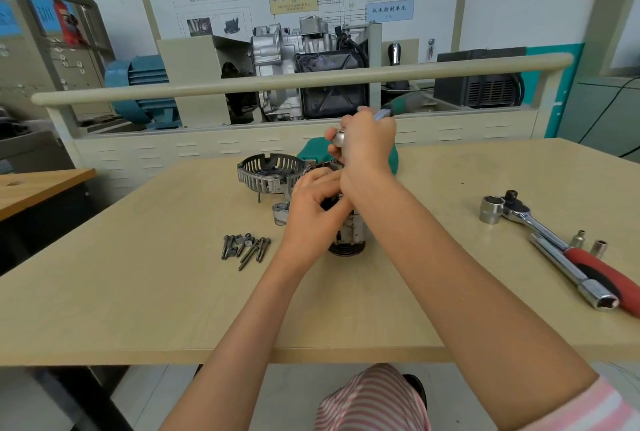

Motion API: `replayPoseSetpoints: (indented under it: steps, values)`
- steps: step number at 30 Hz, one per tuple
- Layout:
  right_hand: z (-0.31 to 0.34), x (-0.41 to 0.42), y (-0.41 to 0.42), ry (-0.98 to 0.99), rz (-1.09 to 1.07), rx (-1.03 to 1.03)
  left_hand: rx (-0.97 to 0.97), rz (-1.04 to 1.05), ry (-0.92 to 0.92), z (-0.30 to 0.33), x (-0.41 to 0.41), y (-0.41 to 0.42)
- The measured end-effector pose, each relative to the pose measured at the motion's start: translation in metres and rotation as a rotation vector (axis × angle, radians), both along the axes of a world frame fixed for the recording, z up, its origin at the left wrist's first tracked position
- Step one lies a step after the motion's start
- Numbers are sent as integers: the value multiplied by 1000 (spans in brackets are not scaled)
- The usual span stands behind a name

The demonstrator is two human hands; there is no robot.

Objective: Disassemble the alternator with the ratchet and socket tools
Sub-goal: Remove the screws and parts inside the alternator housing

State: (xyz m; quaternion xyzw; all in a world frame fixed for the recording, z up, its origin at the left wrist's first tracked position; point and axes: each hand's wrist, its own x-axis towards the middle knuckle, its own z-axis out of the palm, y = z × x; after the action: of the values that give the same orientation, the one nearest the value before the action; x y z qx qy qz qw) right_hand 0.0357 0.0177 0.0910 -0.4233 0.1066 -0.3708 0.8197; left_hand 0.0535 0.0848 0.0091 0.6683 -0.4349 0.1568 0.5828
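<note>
While a striped pink garment [372, 399] fills the bottom edge, cut off by the frame, two bare forearms reach over the pale wooden table [138, 292]. On the right lie a ratchet [561, 243] with a red grip and a large socket [491, 209] on its head, a chrome extension bar [575, 274] beside it, and two small sockets [588, 243] just behind. Left of centre sits a loose cluster of bolts [246, 247]. The left hand [315, 209] curls its fingers round the top of the alternator [348, 233], hiding most of the body; only the lower housing and the pulley show. The right hand [367, 146], raised above it, grips a tool with a shiny metal head and a green handle [398, 106]; blur makes the tool hard to identify. Behind the left hand stands a removed slotted housing shell [270, 172], and a teal object [311, 153] is mostly hidden by the hands. Beyond the table's rail [207, 87] sits a cutaway gearbox display [311, 60].
</note>
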Motion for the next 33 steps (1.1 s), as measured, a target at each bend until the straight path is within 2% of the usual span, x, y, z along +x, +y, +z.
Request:
replayPoseSetpoints:
  steps: [4, 7, 9, 10, 13, 14, 16, 19, 21, 24, 26, 30, 31, 33]
  values:
    - [8, -6, -22, 120, 631, 97, 116, -39, -9, 3, 6, 4]
    - [8, -8, -27, 129, 804, 52, 116, -81, -14, 3, 9, 6]
    - [7, -8, -22, 128, 734, 40, 97, -101, -55, 3, 9, 7]
    - [6, -7, -17, 114, 617, 34, 93, -99, -70, 3, 9, 6]
    - [-1, -2, 2, 4, 25, -48, 73, -73, -16, 1, 11, 4]
    - [-4, -2, 6, -32, -90, -68, 82, -57, 10, 1, 10, 3]
    - [-3, -2, 5, -1, -57, -77, 96, -44, 12, 0, 9, 3]
    - [7, -5, -9, 152, 380, -28, 146, -58, 0, 1, 10, 5]
    - [11, -6, -22, 151, 642, 63, 169, -81, -11, 2, 11, 7]
    - [9, -9, -28, 135, 758, 52, 167, -100, -64, 5, 10, 10]
    - [7, -10, -22, 110, 648, 49, 152, -121, -91, 4, 11, 10]
    - [-3, -3, -1, -12, -40, 16, 104, -115, -27, 3, 11, 8]
    - [-4, -2, 1, -19, -80, 4, 104, -107, -20, 4, 10, 8]
    - [0, -4, -4, 50, 47, -28, 117, -110, -21, 4, 9, 7]
